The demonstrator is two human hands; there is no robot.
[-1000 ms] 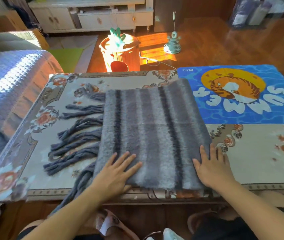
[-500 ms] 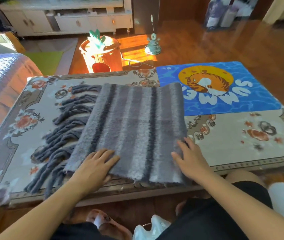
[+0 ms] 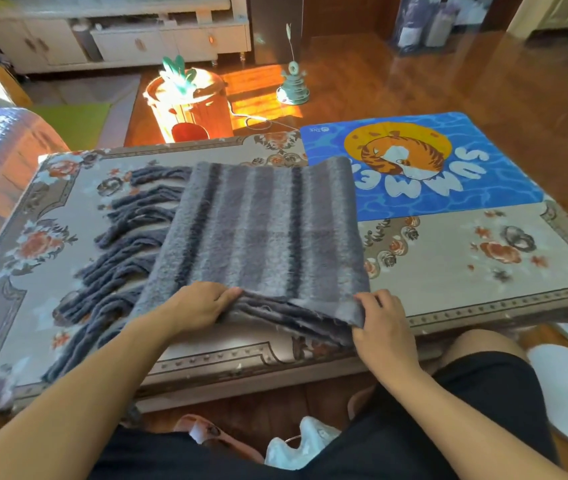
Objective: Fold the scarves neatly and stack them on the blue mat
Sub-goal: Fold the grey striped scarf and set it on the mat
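Both hands grip the near edge of the folded grey scarf [image 3: 258,230], left hand [image 3: 199,306] and right hand [image 3: 383,327] with fingers curled around the lifted layers. Its far corner overlaps the blue mat [image 3: 483,199] at 1 o'clock.

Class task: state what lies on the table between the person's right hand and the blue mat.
In the head view, only bare floral tablecloth lies between the right hand and the blue mat.
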